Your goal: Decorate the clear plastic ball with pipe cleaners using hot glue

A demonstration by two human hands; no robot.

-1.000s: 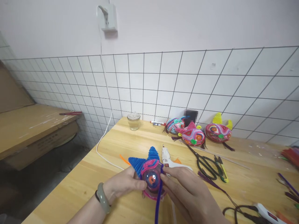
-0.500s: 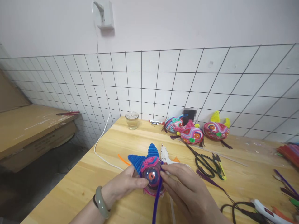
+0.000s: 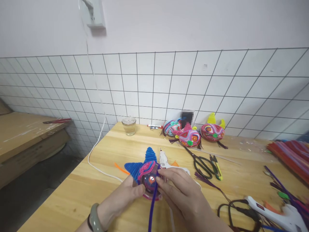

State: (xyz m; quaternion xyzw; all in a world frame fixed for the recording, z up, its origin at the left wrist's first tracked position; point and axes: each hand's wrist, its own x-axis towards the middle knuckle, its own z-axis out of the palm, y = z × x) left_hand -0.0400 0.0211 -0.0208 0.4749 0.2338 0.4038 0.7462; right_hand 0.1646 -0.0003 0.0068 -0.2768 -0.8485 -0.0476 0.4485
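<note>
My left hand is closed around the left side of a clear plastic ball, its thumb lying on the front. Blue chenille fins stand up from the ball, and pink coiled chenille trim covers its upper part. An orange and dark eye shows at the front. My right hand pinches a purple pipe cleaner against the ball's right side. The loose end of that stem hangs down toward me. Behind my right fingers lies a white glue gun, partly covered.
Finished chenille fish sit against the tiled wall. Black scissors, yellow snips and a dark tassel lie to the right. Farther right are a second white glue gun and striped pipe cleaners. A glass cup stands at the back.
The view has turned slightly right, so the scene sits farther left and more of the right side shows. Both hands keep their hold on the ball and the purple pipe cleaner.
</note>
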